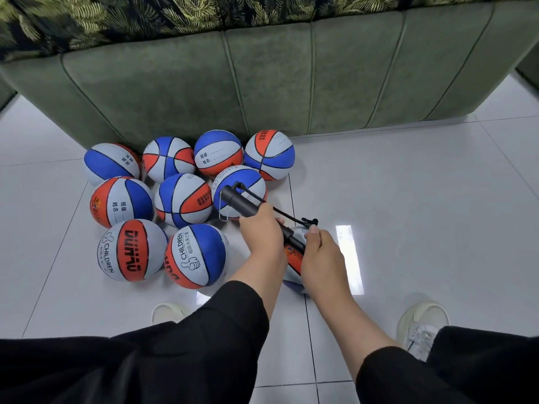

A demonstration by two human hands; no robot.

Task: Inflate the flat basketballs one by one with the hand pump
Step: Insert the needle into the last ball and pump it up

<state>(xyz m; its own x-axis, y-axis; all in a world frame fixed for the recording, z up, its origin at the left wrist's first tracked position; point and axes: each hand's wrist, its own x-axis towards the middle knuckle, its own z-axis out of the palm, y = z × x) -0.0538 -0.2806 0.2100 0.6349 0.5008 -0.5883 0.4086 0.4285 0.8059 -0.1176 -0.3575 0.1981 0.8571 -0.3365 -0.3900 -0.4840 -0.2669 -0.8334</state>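
My left hand [259, 228] grips the barrel of a black hand pump [242, 202], which slants up to the left. My right hand [319, 250] grips the pump's handle end. A thin black hose [287, 214] runs from the pump to a nozzle just above my right hand. Under both hands lies a flat basketball [292, 259], orange, white and blue, mostly hidden by my hands and forearms. Several round red, white and blue basketballs [129, 250] cluster on the floor to the left.
A green sofa [262, 83] stands right behind the balls. The floor [408, 199] is glossy white tile with a bright light reflection to the right of my hands. My two light shoes [424, 317] show at the bottom, beside my black-clad legs.
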